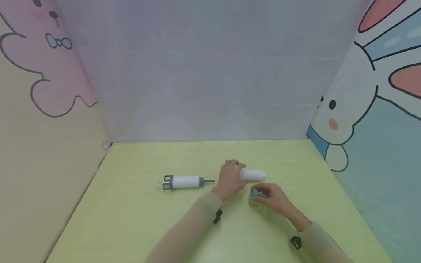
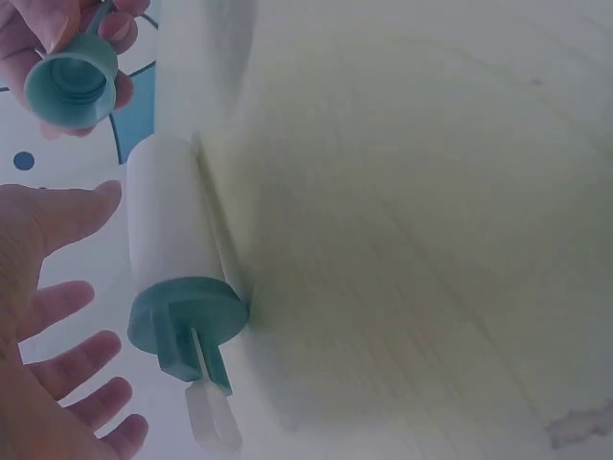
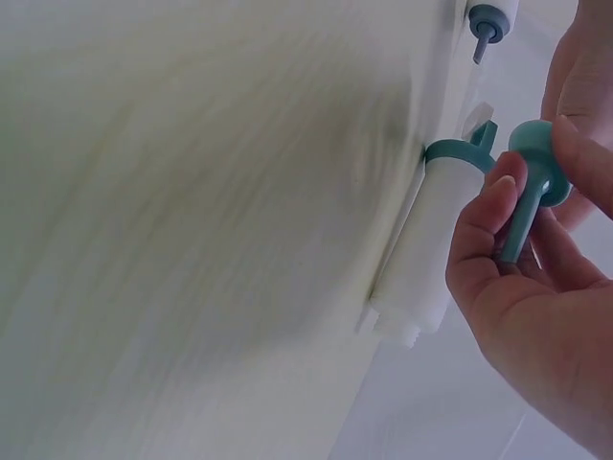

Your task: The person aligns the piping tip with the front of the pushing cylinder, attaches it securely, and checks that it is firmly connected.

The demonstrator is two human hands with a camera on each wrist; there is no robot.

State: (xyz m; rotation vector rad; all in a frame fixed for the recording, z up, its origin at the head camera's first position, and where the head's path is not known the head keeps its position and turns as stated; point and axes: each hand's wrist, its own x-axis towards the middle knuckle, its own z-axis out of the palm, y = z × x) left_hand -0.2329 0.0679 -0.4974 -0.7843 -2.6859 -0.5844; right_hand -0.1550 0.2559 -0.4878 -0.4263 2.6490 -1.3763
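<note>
My right hand (image 1: pixel 274 199) pinches the teal nozzle cap (image 3: pixel 533 177), already off the white tube (image 1: pixel 252 174) at centre frame; my left hand (image 1: pixel 230 179) hovers spread beside the tube, nozzle unfitted.

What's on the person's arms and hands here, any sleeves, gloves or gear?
Both hands, left hand and right hand, are bare, no gloves. Each forearm wears a thin beige sleeve to the wrist, and a small black device sits at each cuff.
</note>
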